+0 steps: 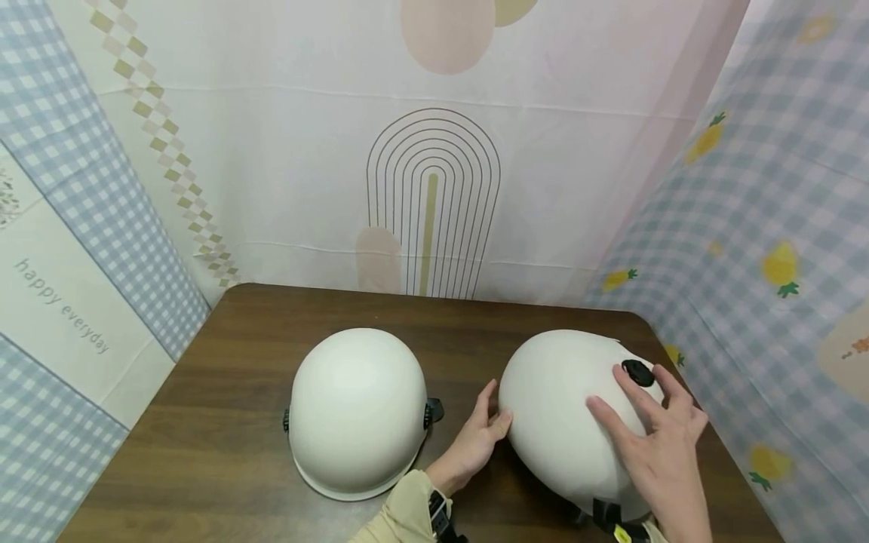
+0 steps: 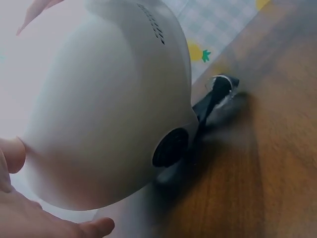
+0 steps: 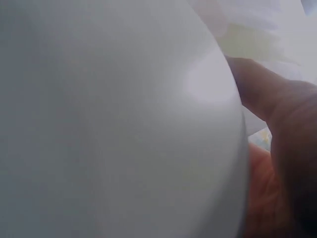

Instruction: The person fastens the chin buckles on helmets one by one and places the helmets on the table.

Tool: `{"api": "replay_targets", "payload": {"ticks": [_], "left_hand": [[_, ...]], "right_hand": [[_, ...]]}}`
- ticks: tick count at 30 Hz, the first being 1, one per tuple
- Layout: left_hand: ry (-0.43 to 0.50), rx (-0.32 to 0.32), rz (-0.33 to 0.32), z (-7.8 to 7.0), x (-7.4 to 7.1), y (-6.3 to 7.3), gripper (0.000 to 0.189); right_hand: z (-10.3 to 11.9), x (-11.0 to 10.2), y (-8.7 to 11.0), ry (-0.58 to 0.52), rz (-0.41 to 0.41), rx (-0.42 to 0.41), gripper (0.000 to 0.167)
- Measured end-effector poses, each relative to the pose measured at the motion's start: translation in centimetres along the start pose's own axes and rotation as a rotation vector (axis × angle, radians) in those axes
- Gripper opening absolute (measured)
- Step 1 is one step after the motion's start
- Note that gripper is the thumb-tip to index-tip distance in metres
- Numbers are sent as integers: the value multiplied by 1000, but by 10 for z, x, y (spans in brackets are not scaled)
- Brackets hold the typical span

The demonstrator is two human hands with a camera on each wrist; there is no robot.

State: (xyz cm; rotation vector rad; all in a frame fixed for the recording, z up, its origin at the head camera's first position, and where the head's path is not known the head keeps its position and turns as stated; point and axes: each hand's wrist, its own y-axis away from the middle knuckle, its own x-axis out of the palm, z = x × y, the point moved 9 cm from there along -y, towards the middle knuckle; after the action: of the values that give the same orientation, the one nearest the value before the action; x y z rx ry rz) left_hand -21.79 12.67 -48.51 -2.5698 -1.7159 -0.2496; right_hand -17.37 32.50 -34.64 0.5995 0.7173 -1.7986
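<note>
A smooth white helmet (image 1: pixel 557 400), tilted on its side at the table's right, stands between both hands. My left hand (image 1: pixel 473 443) touches its left side, thumb and fingers spread. On the upper right of the shell lie the spread fingers of my right hand (image 1: pixel 655 437), their tips beside a round black knob (image 1: pixel 638 372). The left wrist view shows another black knob (image 2: pixel 171 148), small vent slots (image 2: pixel 152 24) and a black strap (image 2: pixel 220 90) partly in clear plastic. In the right wrist view the white shell (image 3: pixel 124 119) hides most of the scene.
A second white helmet (image 1: pixel 360 411) sits dome up at the left, with black fittings at its sides. Both helmets are on a dark brown wooden table (image 1: pixel 224 392). A patterned cloth (image 1: pixel 305 173) hangs behind, and checked cloths (image 1: pixel 747 226) flank the table.
</note>
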Motion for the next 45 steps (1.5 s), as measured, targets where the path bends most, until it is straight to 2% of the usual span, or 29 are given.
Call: {"api": "replay_targets", "payload": {"ticks": [5,8,11,15,21,23,26,30,34,36,39,45], "left_hand": [[1,9,11,3,0,-1,69],[1,40,-1,-4,-3,0,68],[-38,77,-26,-15,-6,0,67],[-148,142,-31,-38,-4,1,66],[-377,287,14,-74,11,1,66],[-449,324,30,-82,15,1,65],[-513,347,40,-88,19,2,64],[-523,350,32,-88,20,1,64],[-503,331,4,-86,16,1,65],[-487,309,-12,-83,14,1,66],[-461,264,-33,-77,10,0,68],[-413,198,-80,-69,3,1,70]], "right_hand": [[5,-1,0,6,-1,-59,62],[7,-1,0,-1,-6,-85,58],[9,0,0,-8,-2,-111,55],[11,1,0,1,0,-128,54],[13,1,3,36,-17,-190,50],[13,2,4,36,-16,-202,52],[11,1,4,13,-28,-200,60],[4,-1,2,-27,-41,-133,74],[-8,8,2,-49,37,-2,83],[-11,13,1,-52,76,29,84],[-9,19,0,-57,100,26,86],[0,26,-3,-66,89,1,87]]}}
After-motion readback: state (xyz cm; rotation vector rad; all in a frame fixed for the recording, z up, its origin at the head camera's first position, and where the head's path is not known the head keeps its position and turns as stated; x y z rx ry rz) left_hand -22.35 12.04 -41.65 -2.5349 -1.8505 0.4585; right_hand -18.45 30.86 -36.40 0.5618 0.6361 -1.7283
